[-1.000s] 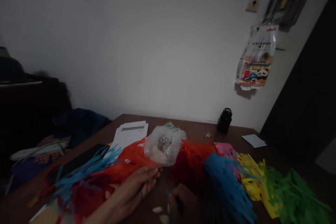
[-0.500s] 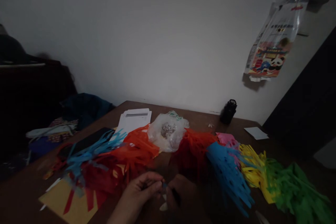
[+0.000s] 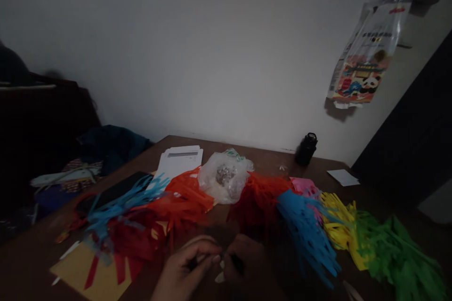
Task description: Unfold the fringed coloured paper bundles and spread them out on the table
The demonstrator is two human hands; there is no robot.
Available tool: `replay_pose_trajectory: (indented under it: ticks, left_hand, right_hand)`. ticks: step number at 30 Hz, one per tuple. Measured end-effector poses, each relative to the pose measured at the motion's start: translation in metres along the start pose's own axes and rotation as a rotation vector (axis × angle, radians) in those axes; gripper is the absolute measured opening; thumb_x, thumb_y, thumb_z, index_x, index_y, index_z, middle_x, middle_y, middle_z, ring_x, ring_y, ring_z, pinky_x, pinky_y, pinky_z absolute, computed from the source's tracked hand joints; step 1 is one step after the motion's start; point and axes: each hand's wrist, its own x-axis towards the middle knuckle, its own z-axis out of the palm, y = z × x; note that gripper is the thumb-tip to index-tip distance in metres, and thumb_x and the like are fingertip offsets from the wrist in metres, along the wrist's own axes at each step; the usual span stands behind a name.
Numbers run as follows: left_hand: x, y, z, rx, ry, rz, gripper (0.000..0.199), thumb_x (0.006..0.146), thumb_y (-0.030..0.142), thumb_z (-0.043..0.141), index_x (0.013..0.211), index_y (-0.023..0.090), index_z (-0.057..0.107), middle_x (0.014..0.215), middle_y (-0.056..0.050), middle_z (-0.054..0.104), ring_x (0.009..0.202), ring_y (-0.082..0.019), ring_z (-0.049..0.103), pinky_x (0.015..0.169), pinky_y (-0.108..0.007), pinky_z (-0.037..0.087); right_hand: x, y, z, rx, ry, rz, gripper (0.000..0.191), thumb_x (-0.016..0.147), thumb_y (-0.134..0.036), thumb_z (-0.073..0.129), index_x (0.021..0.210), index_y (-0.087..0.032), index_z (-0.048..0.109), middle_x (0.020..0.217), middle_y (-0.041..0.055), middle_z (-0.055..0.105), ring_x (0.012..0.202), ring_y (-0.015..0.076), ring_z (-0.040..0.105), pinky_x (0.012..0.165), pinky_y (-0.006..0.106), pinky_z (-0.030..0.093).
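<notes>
My left hand is at the bottom middle, its thumb and fingertips pinched together on something too small to make out. Close against it, my right hand is curled in shadow, and what its fingers hold is hidden. A small pale piece shows just below the fingertips, between the two hands. Dark red fringed strips lie beyond my right hand, with a blue fringed bundle to its right. Orange strips and more dark red strips spread out left of my left hand.
A clear plastic bag sits mid-table, near white papers. Pink, yellow and green fringe lie rightward. A black bottle-like object stands by the wall. Tan card lies at left.
My left hand has turned slightly and its fingertips have closed in. A bluish bit at the fingertips no longer shows. My right hand has barely moved.
</notes>
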Motion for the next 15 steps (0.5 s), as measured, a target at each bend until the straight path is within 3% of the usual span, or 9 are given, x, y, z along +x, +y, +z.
replay_pose_trajectory:
  ticks: [7, 15]
  left_hand:
    - [-0.0042, 0.0032, -0.0028, 0.019, -0.038, 0.098, 0.011, 0.074, 0.035, 0.072, 0.071, 0.026, 0.078, 0.078, -0.003, 0.075, 0.075, -0.02, 0.068, 0.07, -0.024, 0.052]
    - [-0.0021, -0.0063, -0.0069, -0.125, -0.105, -0.03, 0.016, 0.074, 0.038, 0.075, 0.07, 0.022, 0.076, 0.067, 0.0, 0.07, 0.067, -0.016, 0.064, 0.064, -0.021, 0.047]
  right_hand:
    - [-0.0019, 0.0007, 0.0012, 0.025, -0.019, -0.023, 0.029, 0.096, -0.034, 0.058, 0.12, -0.018, 0.059, 0.12, 0.0083, 0.061, 0.098, 0.0205, 0.063, 0.083, 0.04, 0.056]
    - [0.0018, 0.0048, 0.008, 0.061, -0.013, -0.045, 0.025, 0.097, -0.034, 0.058, 0.115, -0.017, 0.06, 0.112, 0.0068, 0.063, 0.089, 0.0173, 0.065, 0.076, 0.035, 0.057]
